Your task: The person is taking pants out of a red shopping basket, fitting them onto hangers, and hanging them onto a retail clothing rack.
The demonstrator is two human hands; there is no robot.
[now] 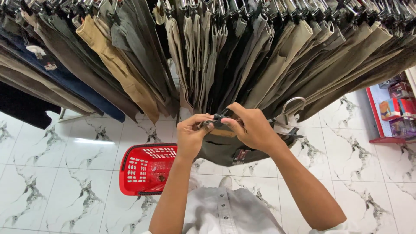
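Both hands meet in front of me over a pair of dark olive trousers [221,149] on a clip hanger with a metal hook [291,104]. My left hand [190,134] pinches one end of the black hanger clip [219,118] at the waistband. My right hand [249,128] grips the same clip from the other side, fingers curled over it. The trousers hang below my hands, with a tag on the lower part.
A long rack of hanging trousers [225,56] in khaki, olive, brown and navy fills the top. A red plastic shopping basket [145,169] sits on the white marble-pattern floor [65,182] at my left. A red shelf with small boxes [396,115] stands at far right.
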